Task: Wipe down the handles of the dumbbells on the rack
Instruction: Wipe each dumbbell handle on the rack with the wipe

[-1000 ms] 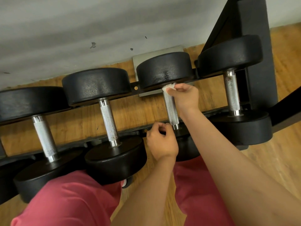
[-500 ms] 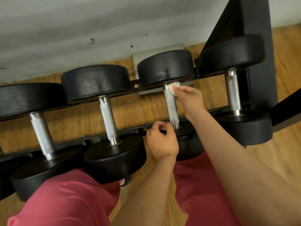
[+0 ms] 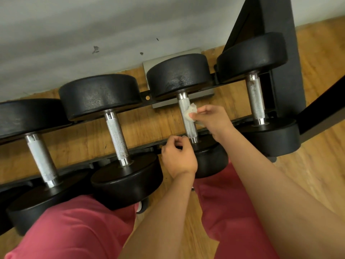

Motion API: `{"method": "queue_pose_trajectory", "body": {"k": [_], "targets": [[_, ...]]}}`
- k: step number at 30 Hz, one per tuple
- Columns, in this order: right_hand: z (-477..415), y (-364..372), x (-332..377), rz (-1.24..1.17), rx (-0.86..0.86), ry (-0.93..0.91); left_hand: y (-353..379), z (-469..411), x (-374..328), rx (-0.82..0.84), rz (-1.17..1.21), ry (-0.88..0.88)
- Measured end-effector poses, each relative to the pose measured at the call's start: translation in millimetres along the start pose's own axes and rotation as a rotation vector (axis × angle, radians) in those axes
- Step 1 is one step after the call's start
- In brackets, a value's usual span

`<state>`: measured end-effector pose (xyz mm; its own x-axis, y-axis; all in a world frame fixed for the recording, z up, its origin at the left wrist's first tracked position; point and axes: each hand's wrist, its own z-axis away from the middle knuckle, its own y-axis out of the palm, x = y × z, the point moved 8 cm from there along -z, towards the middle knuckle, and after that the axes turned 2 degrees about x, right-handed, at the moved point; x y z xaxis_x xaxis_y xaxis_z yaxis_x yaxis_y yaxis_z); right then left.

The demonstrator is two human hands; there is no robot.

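Several black dumbbells with knurled steel handles lie across a black rack [image 3: 309, 116]. My right hand [image 3: 212, 118] pinches a small white wipe [image 3: 190, 112] against the right side of the third dumbbell's handle [image 3: 186, 116], about midway along it. My left hand [image 3: 179, 157] hovers with curled fingers at the near end of that handle, by the near weight head [image 3: 209, 161]; whether it touches the head I cannot tell. The other handles, second from left [image 3: 116, 135], far left [image 3: 42, 159] and far right [image 3: 255, 101], are untouched.
A grey wall runs behind the rack and a wooden floor [image 3: 317, 62] lies under it. A grey metal plate [image 3: 168, 58] sits against the wall behind the third dumbbell. My legs in red trousers [image 3: 74, 227] are close to the near weight heads.
My right hand has slid the wipe from the far end of the third handle down toward its middle. My left hand has stayed by the near end.
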<state>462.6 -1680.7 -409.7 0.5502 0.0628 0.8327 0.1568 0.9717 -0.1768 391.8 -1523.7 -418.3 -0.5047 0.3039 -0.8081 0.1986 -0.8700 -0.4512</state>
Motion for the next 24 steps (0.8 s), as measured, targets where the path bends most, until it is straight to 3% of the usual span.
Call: {"method": "queue_pose_trajectory", "body": {"k": [3, 7, 10, 16, 21, 24], "targets": [[1.5, -3.4, 6.0, 0.144, 0.003, -0.062, 0.1, -0.7, 1.7, -0.002, 0.001, -0.018], [-0.5, -3.3, -0.6, 0.002, 0.028, -0.011, 0.4, -0.4, 1.2, 0.000, 0.008, -0.032], [2.5, -3.6, -8.5, 0.132, 0.109, 0.051, 0.1, -0.6, 2.4, -0.001, 0.005, -0.031], [1.3, -5.5, 2.9, 0.093, 0.149, -0.041, 1.0, -0.5, 2.4, 0.005, 0.007, -0.043], [3.6, -7.8, -17.3, 0.317, 0.292, 0.059, 0.2, -0.2, 6.0, 0.011, -0.014, -0.063], [3.4, -8.0, -11.4, 0.324, 0.265, 0.004, 0.8, -0.8, 5.4, 0.009, -0.015, -0.058]]}}
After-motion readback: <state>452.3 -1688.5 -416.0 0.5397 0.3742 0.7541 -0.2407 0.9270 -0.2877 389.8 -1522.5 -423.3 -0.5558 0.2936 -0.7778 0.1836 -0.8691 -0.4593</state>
